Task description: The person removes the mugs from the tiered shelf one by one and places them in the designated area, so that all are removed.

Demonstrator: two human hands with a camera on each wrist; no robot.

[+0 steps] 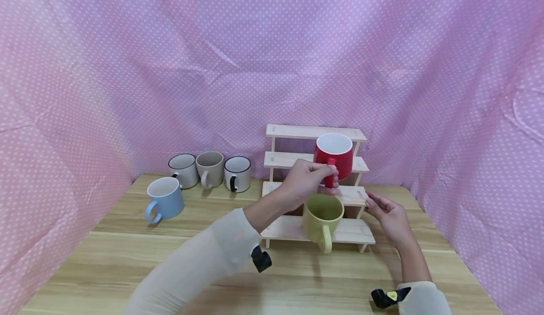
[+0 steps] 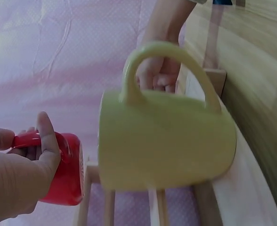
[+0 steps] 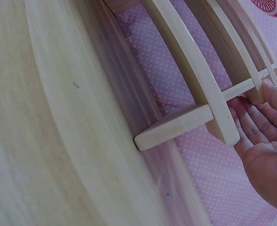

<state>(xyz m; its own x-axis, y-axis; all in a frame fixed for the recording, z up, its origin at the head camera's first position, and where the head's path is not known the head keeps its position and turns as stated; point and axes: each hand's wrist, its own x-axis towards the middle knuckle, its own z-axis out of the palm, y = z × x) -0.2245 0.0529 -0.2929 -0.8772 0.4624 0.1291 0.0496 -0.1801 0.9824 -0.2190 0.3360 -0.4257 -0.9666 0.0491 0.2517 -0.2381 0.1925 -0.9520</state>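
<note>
My left hand (image 1: 312,180) holds a red mug (image 1: 345,163) with a white inside, its fingers and thumb around the handle. The mug is in front of the upper steps of a pale wooden tiered stand (image 1: 276,227); whether it touches a step cannot be told. Below it, a yellow-green mug (image 1: 316,220) stands on the lowest step, its handle pointing to the front. At the stand's right side, my right hand (image 1: 391,218) pinches the end of the second step from the bottom, thumb (image 3: 270,92) on the board's end and fingers underneath.
At the left, a light blue mug (image 1: 166,201) stands on the wooden table (image 1: 127,258). Behind it are a black-rimmed white mug (image 1: 187,173), a beige mug (image 1: 212,168) and another black-rimmed mug (image 1: 242,178). Pink dotted cloth (image 1: 212,93) hangs behind and at both sides.
</note>
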